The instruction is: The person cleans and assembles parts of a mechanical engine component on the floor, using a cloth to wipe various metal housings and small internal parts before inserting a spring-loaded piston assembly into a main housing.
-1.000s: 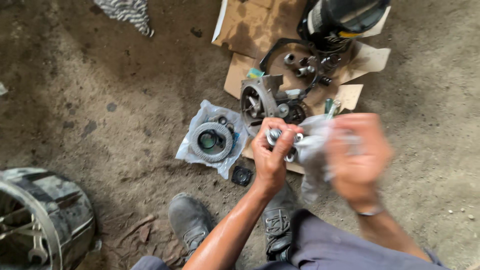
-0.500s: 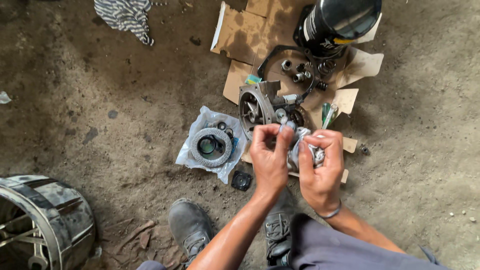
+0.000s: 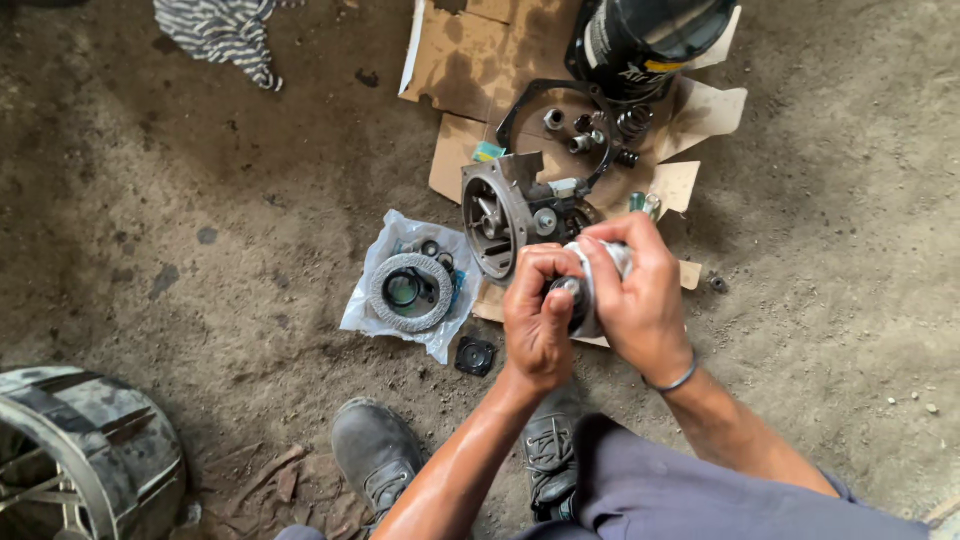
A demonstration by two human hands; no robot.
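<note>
Since a moment ago, your hands have closed together over one part.
Left hand (image 3: 537,320): fingers curled around a small round metal part (image 3: 572,292), held above the cardboard (image 3: 460,60).
Right hand (image 3: 640,295): fingers clasped on a pale cloth (image 3: 600,262) wrapped against that part; wiping appears under way.
Nearby: open metal housing (image 3: 500,215), ring-shaped disc (image 3: 410,292) on plastic bag (image 3: 385,250), black cylinder (image 3: 650,35).
</note>
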